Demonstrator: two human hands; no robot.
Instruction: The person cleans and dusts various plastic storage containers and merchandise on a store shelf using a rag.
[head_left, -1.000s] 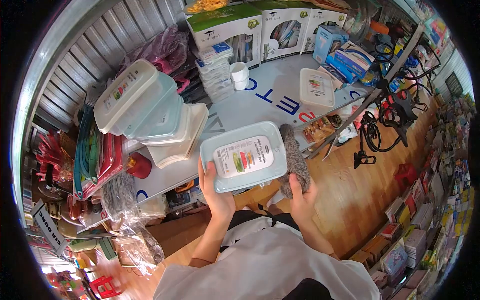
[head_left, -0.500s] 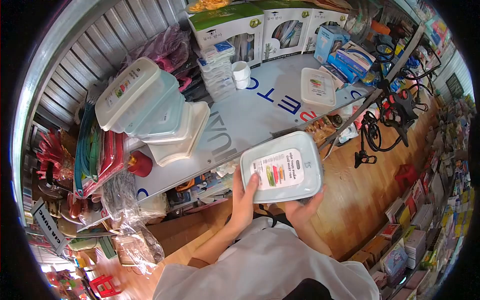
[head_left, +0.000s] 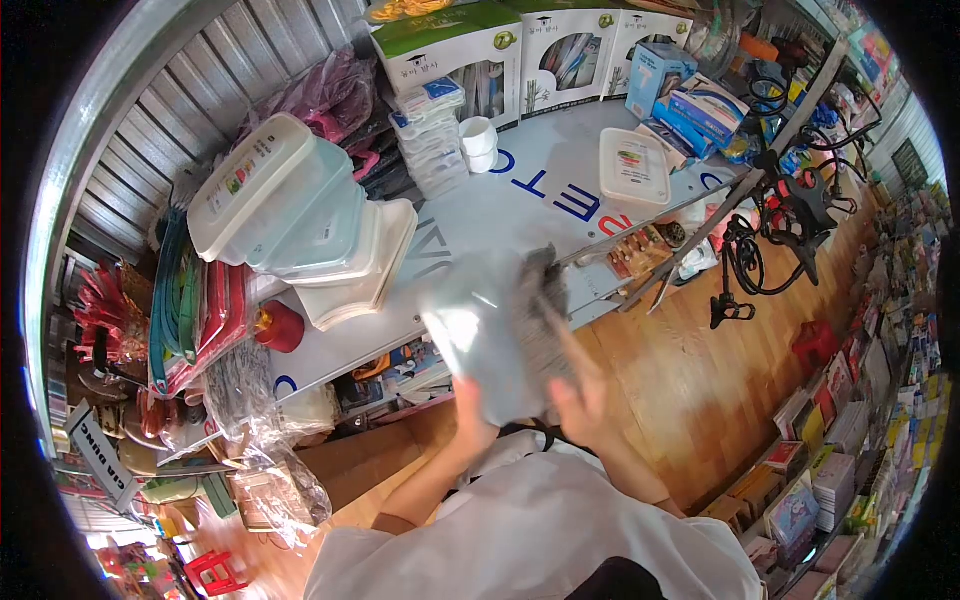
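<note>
Beyond both hands, a lettered grey tabletop is seen; up to their left, stacked containers are piled on it; and here, between the hands, a pale-blue container is caught mid-blur, tilted; its lower edge is gripped by the left hand, fingers curled; a fuzzy grey cloth is touched by the right hand, whose closure cannot be told.
</note>
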